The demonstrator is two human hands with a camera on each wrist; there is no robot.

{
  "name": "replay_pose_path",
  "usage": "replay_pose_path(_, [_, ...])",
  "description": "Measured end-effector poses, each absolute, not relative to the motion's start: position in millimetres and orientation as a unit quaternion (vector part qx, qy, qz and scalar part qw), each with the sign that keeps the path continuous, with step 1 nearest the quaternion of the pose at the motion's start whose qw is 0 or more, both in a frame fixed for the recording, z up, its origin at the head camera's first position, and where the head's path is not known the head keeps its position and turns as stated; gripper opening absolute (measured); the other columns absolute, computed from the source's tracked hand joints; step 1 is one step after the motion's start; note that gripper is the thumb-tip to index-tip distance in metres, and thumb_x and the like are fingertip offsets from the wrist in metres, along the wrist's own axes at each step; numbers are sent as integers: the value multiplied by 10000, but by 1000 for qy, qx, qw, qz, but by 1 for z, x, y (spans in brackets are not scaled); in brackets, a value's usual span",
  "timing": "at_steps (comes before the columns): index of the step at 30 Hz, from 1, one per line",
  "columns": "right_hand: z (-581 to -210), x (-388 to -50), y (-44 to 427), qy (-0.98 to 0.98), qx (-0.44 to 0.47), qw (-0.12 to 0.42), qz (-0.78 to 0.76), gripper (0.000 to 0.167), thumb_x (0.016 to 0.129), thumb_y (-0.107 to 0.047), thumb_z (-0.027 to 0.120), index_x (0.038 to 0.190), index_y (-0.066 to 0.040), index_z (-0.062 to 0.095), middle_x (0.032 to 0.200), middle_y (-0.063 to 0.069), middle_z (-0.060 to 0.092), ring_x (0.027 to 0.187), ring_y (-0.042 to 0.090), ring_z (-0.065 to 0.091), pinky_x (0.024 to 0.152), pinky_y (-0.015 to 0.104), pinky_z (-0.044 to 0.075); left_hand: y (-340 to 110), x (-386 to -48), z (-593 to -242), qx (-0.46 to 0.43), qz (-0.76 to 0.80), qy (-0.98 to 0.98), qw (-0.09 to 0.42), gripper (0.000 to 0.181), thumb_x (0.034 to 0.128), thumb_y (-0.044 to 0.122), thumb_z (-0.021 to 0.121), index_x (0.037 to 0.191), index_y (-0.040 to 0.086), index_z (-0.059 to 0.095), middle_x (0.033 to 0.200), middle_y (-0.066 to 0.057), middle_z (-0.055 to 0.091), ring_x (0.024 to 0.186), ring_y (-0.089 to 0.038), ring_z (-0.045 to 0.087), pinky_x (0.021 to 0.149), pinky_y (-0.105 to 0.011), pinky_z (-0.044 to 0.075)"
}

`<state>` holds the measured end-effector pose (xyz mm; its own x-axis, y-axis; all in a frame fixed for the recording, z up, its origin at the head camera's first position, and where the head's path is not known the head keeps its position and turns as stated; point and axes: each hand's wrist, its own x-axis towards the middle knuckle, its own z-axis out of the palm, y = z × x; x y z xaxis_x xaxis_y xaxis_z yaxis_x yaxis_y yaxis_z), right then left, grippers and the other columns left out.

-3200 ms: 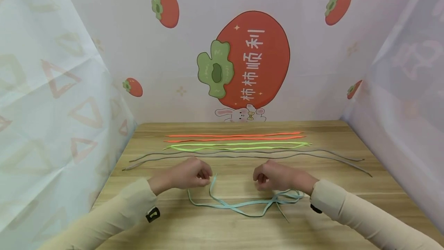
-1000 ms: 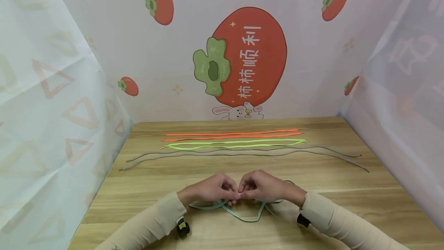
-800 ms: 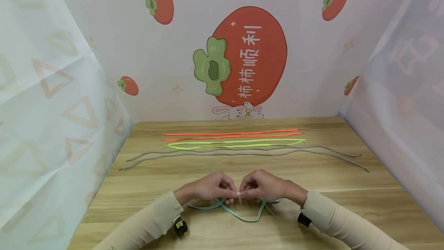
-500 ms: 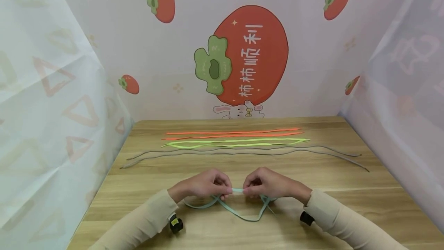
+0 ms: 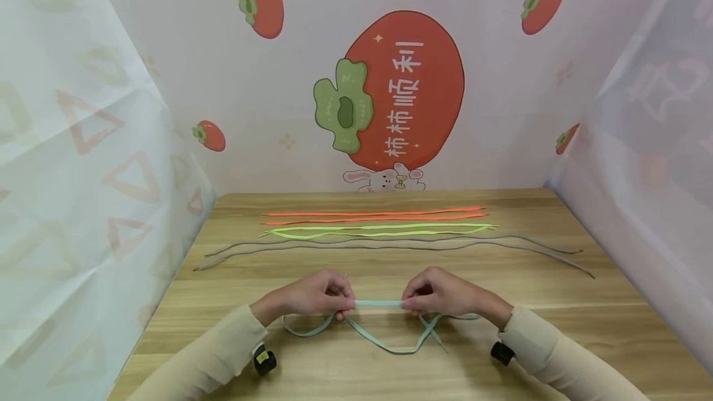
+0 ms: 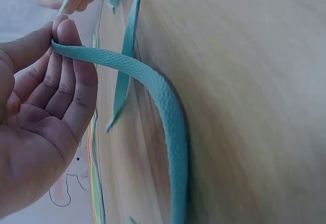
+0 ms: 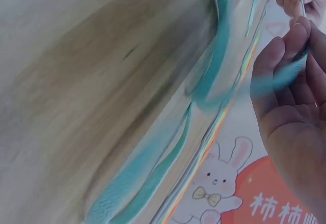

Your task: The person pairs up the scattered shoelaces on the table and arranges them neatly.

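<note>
A flat light-blue shoelace [image 5: 379,303] is stretched level between my two hands, just above the table. My left hand [image 5: 320,293] pinches it between thumb and fingertips. About a hand's width to the right, my right hand [image 5: 440,291] pinches the same stretch. Loose light-blue lengths hang and curve below both hands onto the wood. In the left wrist view, the woven shoelace [image 6: 170,112] bends from my fingertips down to the table. The right wrist view shows a blurred length of shoelace [image 7: 275,84] trailing from my fingers. Parts of the lace behind the hands are hidden.
Across the back of the wooden table [image 5: 234,327] lie orange shoelaces [image 5: 373,213], yellow-green shoelaces [image 5: 384,228] and grey shoelaces [image 5: 390,247], stretched roughly side by side. A printed backdrop [image 5: 501,91] rises behind the table, with white sheets on both sides.
My hands came together over the light-blue shoelace and pinched it. Since then they have moved apart, left and right, drawing a straight stretch between them.
</note>
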<state>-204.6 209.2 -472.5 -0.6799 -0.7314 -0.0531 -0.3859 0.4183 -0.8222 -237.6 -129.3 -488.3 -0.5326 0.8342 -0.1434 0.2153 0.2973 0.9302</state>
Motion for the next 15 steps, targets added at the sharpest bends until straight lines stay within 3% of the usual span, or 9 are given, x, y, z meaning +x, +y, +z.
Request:
replay_pose_path(4, [-475, -207, 218, 815, -344, 201, -421, 241, 1041, -285, 693, 977, -84, 809, 789, 13, 710, 685, -13, 547, 609, 168, 481, -137, -238, -487, 356, 473, 738, 325, 267, 1065, 182, 649, 1038, -71, 729, 888, -85, 729, 777, -102, 680, 735, -210, 578])
replay_pose_path(7, [-475, -209, 225, 812, -346, 197, -427, 255, 1049, -273, 680, 977, -59, 800, 792, -13, 695, 696, -13, 545, 628, 172, 488, -143, -238, -487, 353, 477, 736, 325, 263, 1066, 179, 648, 1046, -71, 731, 905, -184, 735, 779, -111, 683, 739, -208, 581])
replay_pose_path(11, [-474, -209, 234, 806, -355, 187, -434, 261, 1059, -239, 662, 971, -26, 786, 788, 53, 695, 700, -19, 535, 634, 174, 480, -152, -237, -486, 345, 478, 741, 322, 258, 1065, 194, 651, 1050, -47, 740, 951, -289, 730, 783, -108, 690, 740, -217, 587])
replay_pose_path(15, [-476, -209, 243, 807, -355, 180, -436, 248, 1059, -232, 662, 983, -32, 788, 797, 112, 707, 711, -12, 550, 651, 192, 509, -165, -235, -488, 331, 479, 750, 315, 281, 1062, 220, 659, 1050, -52, 731, 945, -276, 731, 785, -92, 693, 738, -221, 587])
